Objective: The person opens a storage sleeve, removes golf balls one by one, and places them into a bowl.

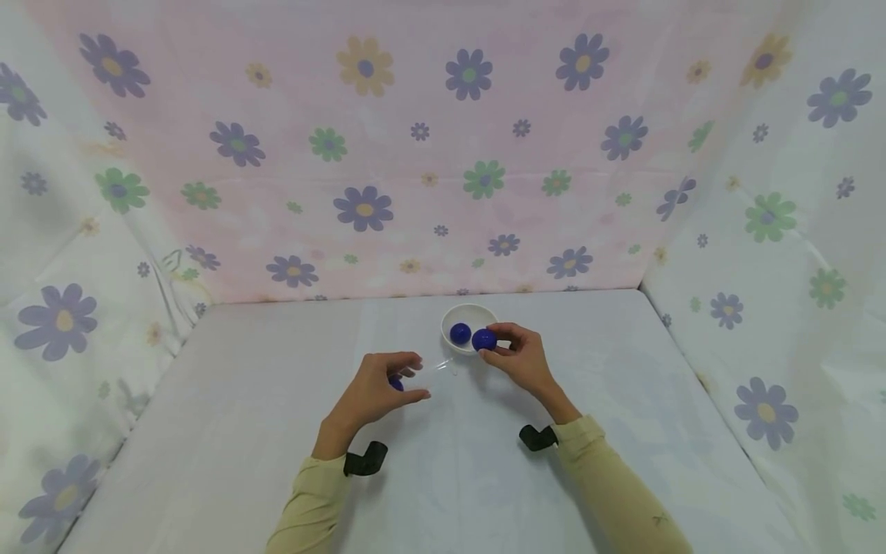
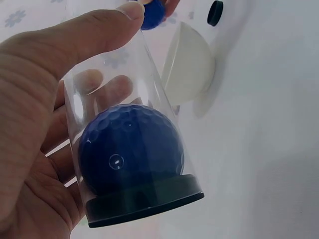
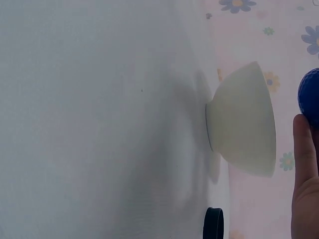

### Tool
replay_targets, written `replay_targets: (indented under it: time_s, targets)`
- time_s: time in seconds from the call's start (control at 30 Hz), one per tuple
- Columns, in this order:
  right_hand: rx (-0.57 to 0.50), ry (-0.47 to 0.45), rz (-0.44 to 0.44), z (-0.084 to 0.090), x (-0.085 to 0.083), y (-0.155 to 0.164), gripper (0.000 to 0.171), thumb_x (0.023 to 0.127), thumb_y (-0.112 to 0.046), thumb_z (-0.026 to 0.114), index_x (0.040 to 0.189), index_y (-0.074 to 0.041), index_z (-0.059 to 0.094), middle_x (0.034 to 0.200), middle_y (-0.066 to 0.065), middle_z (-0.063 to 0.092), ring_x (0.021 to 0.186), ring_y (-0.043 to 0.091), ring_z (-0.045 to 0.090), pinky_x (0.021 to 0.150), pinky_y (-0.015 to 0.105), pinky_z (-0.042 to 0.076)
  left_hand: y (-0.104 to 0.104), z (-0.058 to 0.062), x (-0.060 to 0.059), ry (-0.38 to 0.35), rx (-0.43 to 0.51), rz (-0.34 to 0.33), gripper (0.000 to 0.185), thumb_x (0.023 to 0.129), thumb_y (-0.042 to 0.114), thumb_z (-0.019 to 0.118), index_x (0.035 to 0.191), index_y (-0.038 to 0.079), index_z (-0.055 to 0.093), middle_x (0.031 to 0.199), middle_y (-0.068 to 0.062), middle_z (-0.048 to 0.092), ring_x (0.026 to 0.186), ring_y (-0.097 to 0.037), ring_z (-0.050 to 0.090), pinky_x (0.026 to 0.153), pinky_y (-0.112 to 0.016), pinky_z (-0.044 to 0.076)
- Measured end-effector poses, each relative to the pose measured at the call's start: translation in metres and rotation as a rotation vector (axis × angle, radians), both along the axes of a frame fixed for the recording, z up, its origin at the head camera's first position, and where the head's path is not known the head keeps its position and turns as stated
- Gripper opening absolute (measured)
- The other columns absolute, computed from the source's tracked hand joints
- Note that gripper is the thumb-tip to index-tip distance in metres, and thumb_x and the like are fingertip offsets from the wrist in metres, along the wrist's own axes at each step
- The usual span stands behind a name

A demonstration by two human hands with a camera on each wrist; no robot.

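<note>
Clear plastic tube held in the left hand, thumb along one side, fingers curled behind it and seen through the wall; the tube lies tilted, its open mouth toward the bowl, its closed end toward the wrist; a black cap closes that end; one blue dimpled ball sits inside, resting against the cap; in the head view the tube is only a faint glint above the tabletop, just left of the bowl.

Second blue ball pinched between the thumb and fingertips of the right hand; it hangs at the near rim of the white bowl, between the bowl and the tube's mouth; whether it touches the rim cannot be told; in the right wrist view only an edge of this ball shows, above a fingertip; in the left wrist view it sits just past the tube's mouth.

Third blue ball lies inside the bowl, left of centre; the bowl stands upright on the tabletop near the back, on a small foot.

A small black disc lies on the tabletop near the bowl.

Both forearms in pale yellow sleeves, a black strap at each wrist; flowered cloth hangs behind and to both sides; the tabletop is covered in plain white.
</note>
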State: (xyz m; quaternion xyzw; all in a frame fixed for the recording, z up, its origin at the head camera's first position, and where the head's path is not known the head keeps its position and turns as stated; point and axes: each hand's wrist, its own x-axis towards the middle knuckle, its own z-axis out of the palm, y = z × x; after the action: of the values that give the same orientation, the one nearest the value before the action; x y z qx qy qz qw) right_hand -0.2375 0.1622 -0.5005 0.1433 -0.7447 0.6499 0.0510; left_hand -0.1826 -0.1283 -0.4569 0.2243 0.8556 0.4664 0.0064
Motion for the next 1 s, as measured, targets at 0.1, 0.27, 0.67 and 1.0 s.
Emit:
replay_targets:
  time_s: [0.1, 0.27, 0.67, 1.0]
  targets:
    - [0.016, 0.001, -0.024, -0.003, -0.008, 0.000, 0.044, 0.079, 0.006, 0.082, 0.121, 0.008, 0.066, 0.120, 0.026, 0.066, 0.109, 0.028, 0.065, 0.091, 0.024, 0.057, 0.000, 0.000, 0.001, -0.003, 0.001, 0.004, 0.050, 0.077, 0.020, 0.091, 0.120, 0.004, 0.071, 0.111, -0.010, 0.075, 0.103, -0.036, 0.072, 0.089, -0.045, 0.059]
    - [0.045, -0.009, -0.053, -0.003, -0.018, -0.001, 0.044, 0.079, 0.006, 0.083, 0.121, 0.007, 0.067, 0.122, 0.024, 0.066, 0.115, 0.034, 0.063, 0.094, 0.025, 0.055, 0.000, -0.003, 0.002, 0.004, 0.001, 0.002, 0.049, 0.078, 0.021, 0.090, 0.120, 0.004, 0.071, 0.112, -0.012, 0.074, 0.103, -0.036, 0.072, 0.090, -0.048, 0.059]
    - [0.103, 0.035, -0.060, -0.003, -0.026, -0.010, 0.046, 0.080, 0.006, 0.082, 0.123, 0.011, 0.065, 0.123, 0.028, 0.065, 0.115, 0.040, 0.062, 0.099, 0.043, 0.054, -0.002, -0.003, 0.002, -0.010, 0.011, 0.008, 0.049, 0.078, 0.018, 0.090, 0.121, 0.004, 0.071, 0.114, -0.011, 0.074, 0.105, -0.037, 0.071, 0.094, -0.052, 0.057]
    - [0.106, 0.073, -0.019, 0.026, -0.011, -0.017, 0.040, 0.081, 0.009, 0.078, 0.118, 0.017, 0.063, 0.120, 0.034, 0.063, 0.114, 0.049, 0.060, 0.100, 0.052, 0.052, -0.005, -0.002, 0.002, -0.013, 0.024, 0.008, 0.048, 0.078, 0.018, 0.090, 0.121, 0.005, 0.071, 0.115, -0.011, 0.074, 0.105, -0.038, 0.071, 0.094, -0.054, 0.056]
